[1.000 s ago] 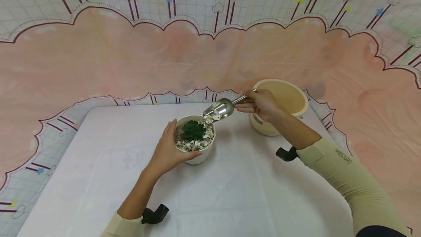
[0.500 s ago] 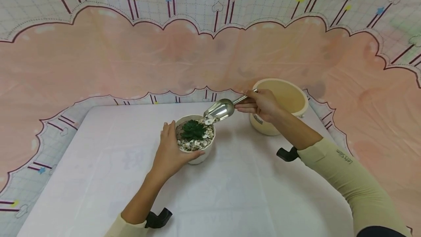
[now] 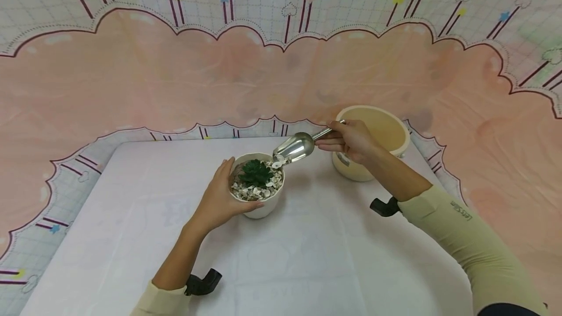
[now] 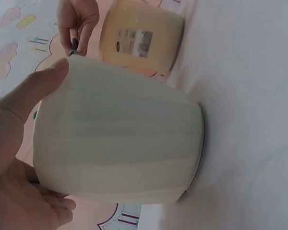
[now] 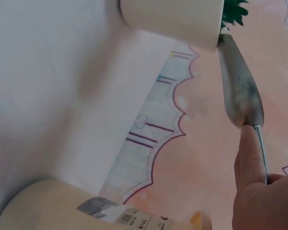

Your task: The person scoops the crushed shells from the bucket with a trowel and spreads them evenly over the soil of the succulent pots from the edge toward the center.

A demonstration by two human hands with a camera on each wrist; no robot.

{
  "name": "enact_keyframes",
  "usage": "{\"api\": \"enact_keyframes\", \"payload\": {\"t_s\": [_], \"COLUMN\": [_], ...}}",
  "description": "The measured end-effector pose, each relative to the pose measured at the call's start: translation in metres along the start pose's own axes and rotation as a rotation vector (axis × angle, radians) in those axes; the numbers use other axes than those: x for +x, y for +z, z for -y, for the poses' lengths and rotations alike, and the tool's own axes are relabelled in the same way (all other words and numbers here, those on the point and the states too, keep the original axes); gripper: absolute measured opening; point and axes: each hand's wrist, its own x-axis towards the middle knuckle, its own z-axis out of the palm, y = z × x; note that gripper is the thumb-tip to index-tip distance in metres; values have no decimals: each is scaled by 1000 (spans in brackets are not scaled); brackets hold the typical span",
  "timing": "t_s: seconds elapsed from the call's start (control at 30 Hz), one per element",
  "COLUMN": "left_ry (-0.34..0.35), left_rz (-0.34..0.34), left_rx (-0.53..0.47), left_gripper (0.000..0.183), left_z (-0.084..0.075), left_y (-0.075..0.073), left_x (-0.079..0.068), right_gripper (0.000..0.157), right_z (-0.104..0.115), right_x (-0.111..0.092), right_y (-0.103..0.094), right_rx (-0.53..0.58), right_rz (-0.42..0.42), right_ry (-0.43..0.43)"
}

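Note:
A white flowerpot (image 3: 271,203) stands on the white-covered table, with a green succulent (image 3: 255,172) and pale stone chips (image 3: 256,192) inside. My left hand (image 3: 219,203) holds the pot from its left side, thumb along the near rim, fingers at the far side. In the left wrist view the pot's wall (image 4: 120,134) fills the middle. My right hand (image 3: 353,141) grips the handle of a shiny metal scoop (image 3: 295,147). Its bowl tilts down to the pot's right rim, a few white chips at its lip. In the right wrist view the scoop (image 5: 242,91) meets the rim.
A cream bucket (image 3: 356,173) with a label stands behind and below my right forearm. Its inside bottom is hidden. A patterned pink cloth (image 3: 219,77) hangs behind the table (image 3: 307,257). Black wrist mounts (image 3: 204,283) are on both sleeves.
Stone chips have slid off the scoop into the pot, leaving fewer at its lip. The pot and my left hand have shifted very slightly left. My right hand has hardly moved.

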Motion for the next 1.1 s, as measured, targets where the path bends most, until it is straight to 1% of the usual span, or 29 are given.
{"api": "enact_keyframes", "payload": {"t_s": [0.17, 0.27, 0.37, 0.5, 0.6, 0.73, 0.97, 1.1], "left_ry": [6, -6, -37, -101, -126, -102, -31, -11], "left_rz": [31, 37, 12, -46, -76, -84, -39, -24], "left_rx": [-19, -34, -37, 2, 29, 25, 7, -6], "left_gripper": [130, 130, 130, 134, 135, 132, 129, 127], "left_z": [3, 1, -6, -15, -17, -12, -4, -4], "left_y": [-4, -4, -2, 7, 12, 13, 6, 4], "left_x": [2, 1, -4, -11, -12, -10, -5, -3], "right_gripper": [21, 21, 21, 20, 21, 20, 19, 19], "right_z": [-3, -4, -6, -7, -8, -9, -11, -11], "right_x": [4, 6, 7, 8, 9, 9, 9, 10], "right_y": [4, 7, 9, 10, 12, 14, 18, 20], "right_rx": [15, 20, 16, 19, 23, 25, 24, 29], "right_rz": [2, -2, -2, -3, -10, -13, -12, -18], "right_ry": [-21, -37, -47, -56, -62, -66, -81, -93]}}
